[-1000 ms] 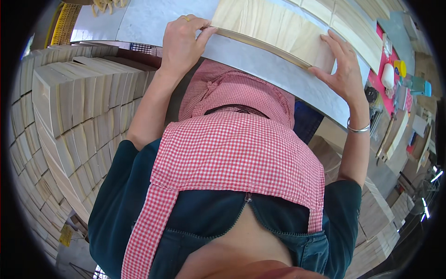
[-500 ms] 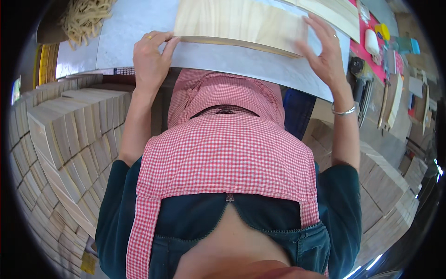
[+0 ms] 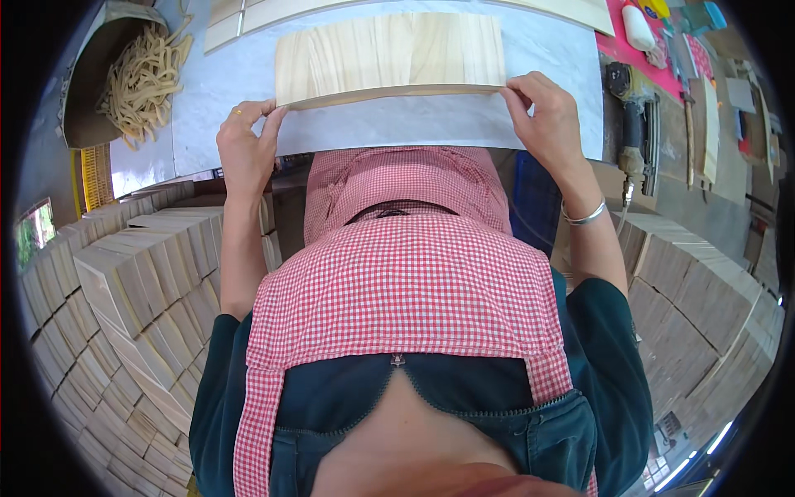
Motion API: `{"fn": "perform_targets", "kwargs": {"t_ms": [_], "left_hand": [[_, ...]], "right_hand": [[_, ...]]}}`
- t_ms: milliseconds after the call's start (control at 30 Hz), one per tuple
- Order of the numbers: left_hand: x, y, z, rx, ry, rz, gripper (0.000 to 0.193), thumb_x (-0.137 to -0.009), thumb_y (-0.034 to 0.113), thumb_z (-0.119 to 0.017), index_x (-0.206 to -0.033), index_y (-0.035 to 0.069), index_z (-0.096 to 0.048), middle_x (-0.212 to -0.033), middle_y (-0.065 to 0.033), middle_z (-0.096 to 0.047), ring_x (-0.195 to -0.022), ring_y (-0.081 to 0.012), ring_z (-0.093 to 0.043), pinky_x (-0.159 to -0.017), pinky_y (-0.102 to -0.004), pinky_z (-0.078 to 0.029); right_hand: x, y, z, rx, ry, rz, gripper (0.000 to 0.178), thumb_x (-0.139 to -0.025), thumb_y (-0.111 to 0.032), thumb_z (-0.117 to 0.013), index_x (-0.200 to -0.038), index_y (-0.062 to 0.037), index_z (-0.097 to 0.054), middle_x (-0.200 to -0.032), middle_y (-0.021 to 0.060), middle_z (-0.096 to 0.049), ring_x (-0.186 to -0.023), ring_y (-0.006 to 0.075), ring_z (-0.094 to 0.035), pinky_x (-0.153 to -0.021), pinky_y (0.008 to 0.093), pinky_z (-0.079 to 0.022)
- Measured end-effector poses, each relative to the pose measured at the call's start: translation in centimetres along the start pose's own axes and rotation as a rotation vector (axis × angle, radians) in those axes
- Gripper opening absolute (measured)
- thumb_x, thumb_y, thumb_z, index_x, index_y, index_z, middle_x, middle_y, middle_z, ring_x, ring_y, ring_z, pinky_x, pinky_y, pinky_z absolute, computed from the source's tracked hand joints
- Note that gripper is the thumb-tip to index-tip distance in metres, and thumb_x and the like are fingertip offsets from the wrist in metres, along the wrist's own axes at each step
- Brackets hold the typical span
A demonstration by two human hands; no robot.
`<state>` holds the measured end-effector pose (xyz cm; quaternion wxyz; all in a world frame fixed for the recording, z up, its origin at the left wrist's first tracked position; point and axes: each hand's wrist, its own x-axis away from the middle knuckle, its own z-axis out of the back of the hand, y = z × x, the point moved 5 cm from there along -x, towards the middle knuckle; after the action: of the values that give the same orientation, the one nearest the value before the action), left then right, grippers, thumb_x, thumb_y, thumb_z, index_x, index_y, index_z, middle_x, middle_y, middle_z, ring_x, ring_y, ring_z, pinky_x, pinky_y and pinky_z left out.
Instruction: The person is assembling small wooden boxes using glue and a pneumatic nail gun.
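Observation:
A pale wooden board (image 3: 389, 54) with streaky grain lies across the white marbled tabletop (image 3: 364, 124), its long near edge toward me. My left hand (image 3: 247, 145) pinches the near left corner between thumb and fingers. At the opposite end, my right hand (image 3: 546, 116) grips the near right corner, the thumb below the edge and the fingers curled over. The undersides of both grips are hidden.
More pale boards (image 3: 290, 12) lie along the table's far side. A container of curled tan strips (image 3: 149, 83) stands at the left. To the right are an air tool (image 3: 631, 124) and a white bottle (image 3: 638, 29). Stacked wooden blocks (image 3: 157, 265) flank me.
My right hand, blurred with fingers spread at the board's right end, has closed on its near corner. The view has shifted, and the board's full outline now shows.

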<state>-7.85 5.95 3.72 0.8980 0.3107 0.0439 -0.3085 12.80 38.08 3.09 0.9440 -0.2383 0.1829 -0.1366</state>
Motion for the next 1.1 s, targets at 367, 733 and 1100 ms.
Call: {"fn": "perform_targets", "kwargs": {"t_ms": [367, 733, 1100], "left_hand": [[-0.4, -4.5, -2.7, 0.684, -0.191, 0.548, 0.019, -0.091, 0.006, -0.07, -0.106, -0.005, -0.071, -0.091, -0.0095, -0.072, -0.084, -0.0153, -0.067, -0.081, -0.0257, -0.053], [-4.2, -6.1, -3.1, 0.622, -0.58, 0.661, 0.02, -0.09, 0.003, -0.068, -0.108, -0.004, -0.07, -0.086, -0.0098, -0.072, -0.075, -0.012, -0.067, -0.072, -0.0201, -0.055], [-6.8, -6.9, -4.1, 0.11, -0.819, 0.556, 0.028, -0.087, 0.002, -0.069, -0.114, -0.005, -0.07, -0.087, -0.0095, -0.072, -0.076, -0.0148, -0.067, -0.07, -0.0222, -0.054]], "right_hand": [[-1.2, 4.8, -2.3, -0.738, -0.287, -0.475, 0.012, -0.094, -0.01, -0.063, -0.089, -0.0001, -0.068, -0.075, 0.0072, -0.068, -0.051, 0.013, -0.058, -0.046, 0.0231, -0.045], [-3.8, 6.5, -3.5, -0.785, -0.647, -0.451, 0.014, -0.095, -0.011, -0.061, -0.088, -0.0004, -0.067, -0.067, 0.0074, -0.066, -0.04, 0.0098, -0.051, -0.039, 0.02, -0.04], [-5.8, 5.5, -4.5, -0.218, -0.74, -0.358, 0.014, -0.082, -0.007, -0.062, -0.086, 0.0036, -0.07, -0.062, 0.0077, -0.064, -0.042, 0.0185, -0.054, -0.044, 0.029, -0.045]]}}
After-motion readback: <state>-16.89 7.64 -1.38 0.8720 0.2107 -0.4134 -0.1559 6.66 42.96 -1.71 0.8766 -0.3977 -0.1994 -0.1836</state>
